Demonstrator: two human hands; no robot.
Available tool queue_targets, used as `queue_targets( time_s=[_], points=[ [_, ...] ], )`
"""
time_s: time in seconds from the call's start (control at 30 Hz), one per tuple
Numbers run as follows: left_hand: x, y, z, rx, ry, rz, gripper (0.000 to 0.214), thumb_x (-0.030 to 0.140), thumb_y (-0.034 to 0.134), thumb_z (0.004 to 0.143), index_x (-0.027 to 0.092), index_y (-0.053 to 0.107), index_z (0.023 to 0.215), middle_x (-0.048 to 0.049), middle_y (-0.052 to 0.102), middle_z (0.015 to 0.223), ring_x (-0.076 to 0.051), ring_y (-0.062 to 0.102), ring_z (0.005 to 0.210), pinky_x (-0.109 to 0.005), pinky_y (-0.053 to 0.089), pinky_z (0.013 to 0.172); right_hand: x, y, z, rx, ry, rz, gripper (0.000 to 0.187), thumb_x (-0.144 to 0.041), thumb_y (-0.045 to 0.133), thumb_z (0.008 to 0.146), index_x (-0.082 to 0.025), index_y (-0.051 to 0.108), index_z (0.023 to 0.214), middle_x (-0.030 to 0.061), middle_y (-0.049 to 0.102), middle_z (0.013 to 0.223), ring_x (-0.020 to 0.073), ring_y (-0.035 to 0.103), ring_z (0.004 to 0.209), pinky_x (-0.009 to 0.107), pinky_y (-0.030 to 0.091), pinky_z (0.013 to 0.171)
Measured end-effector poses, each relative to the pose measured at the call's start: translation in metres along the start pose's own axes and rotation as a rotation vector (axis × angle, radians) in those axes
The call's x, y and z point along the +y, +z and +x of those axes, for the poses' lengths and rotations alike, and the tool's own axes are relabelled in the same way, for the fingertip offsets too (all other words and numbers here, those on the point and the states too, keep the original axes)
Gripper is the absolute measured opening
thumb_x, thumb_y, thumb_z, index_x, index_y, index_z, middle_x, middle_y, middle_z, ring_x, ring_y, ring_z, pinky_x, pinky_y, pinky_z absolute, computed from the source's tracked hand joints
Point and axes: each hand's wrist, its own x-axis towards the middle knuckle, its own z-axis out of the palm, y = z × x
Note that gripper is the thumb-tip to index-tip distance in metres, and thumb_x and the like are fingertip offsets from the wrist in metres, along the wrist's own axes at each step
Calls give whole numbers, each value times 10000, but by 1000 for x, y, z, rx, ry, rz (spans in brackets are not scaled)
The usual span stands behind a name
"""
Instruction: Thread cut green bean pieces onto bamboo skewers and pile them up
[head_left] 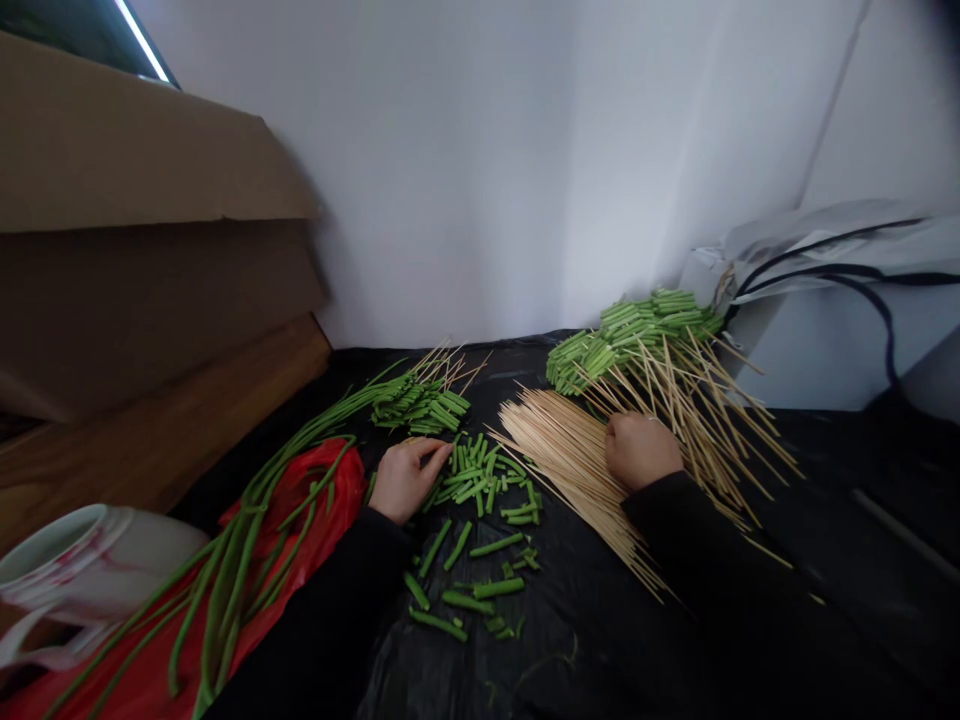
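Lying under cut stems [497,545], black plastic [574,565] beside white wall [480,170].

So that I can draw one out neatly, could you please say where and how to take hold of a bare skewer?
Probably best to pinch one of the bare skewers near its middle, at the pile's left edge, coming from above and the left: they lie thin, straight and side by side, that edge is uncovered, and the right hand is at the opposite one.
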Motion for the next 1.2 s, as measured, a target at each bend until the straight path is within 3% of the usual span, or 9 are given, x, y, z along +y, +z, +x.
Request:
queue_targets(
  time_s=[0.37,0.77,0.83,0.97,1.03,1.1,1.2],
  points=[
    [-1,-1,-1,9,11,-9,283,392,519,876,208,732,841,-48,749,860,-202,677,823,-285,482,741,-12,-17,-11,130,-12,-25,183,-157,416,856,-137,598,865,105,645,845,216,577,810,306,308,656],
    [-2,1,-2,40,7,-53,228,359,543,866,221,724,850,-41,746,882,-198,676,842,-295,487,792,-36,-25,-27,395,-413,225,243,-137,393,894,-176,629,940,55,588,867,164,512,812,267,323,726],
    [-2,0,-2,64,-18,-87,226,341,556,860,221,708,975,-39,741,910,-194,674,844,-295,492,798,-39,-27,-31,397,-452,252,244,-127,405,884,-180,639,927,54,589,861,163,511,826,263,327,736],
    [-2,-2,0,166,-53,-131,492,287,568,857,236,494,1341,-46,699,1074,-161,664,795,-304,500,820,-46,-33,-37,402,-529,300,241,-152,412,891,-190,650,893,46,584,826,160,499,819,261,326,734],
    [-2,-4,0,189,-23,-117,426,277,562,864,233,551,1287,-58,685,1107,-169,660,840,-318,489,862,-49,-35,-40,410,-570,313,248,-161,407,901,-194,651,864,39,577,802,158,488,794,265,324,727],
    [-2,-4,0,170,10,-112,274,282,542,880,222,669,1116,-61,706,1039,-185,657,895,-315,484,871,-52,-37,-42,412,-604,313,251,-154,411,900,-195,650,838,34,571,783,157,479,773,270,322,725],
    [1,-4,-1,129,26,-113,229,296,519,898,212,723,961,-61,728,927,-190,661,885,-294,491,822,-55,-38,-45,417,-620,312,251,-152,415,902,-193,652,829,36,574,780,161,480,784,275,325,734]
  ],
)
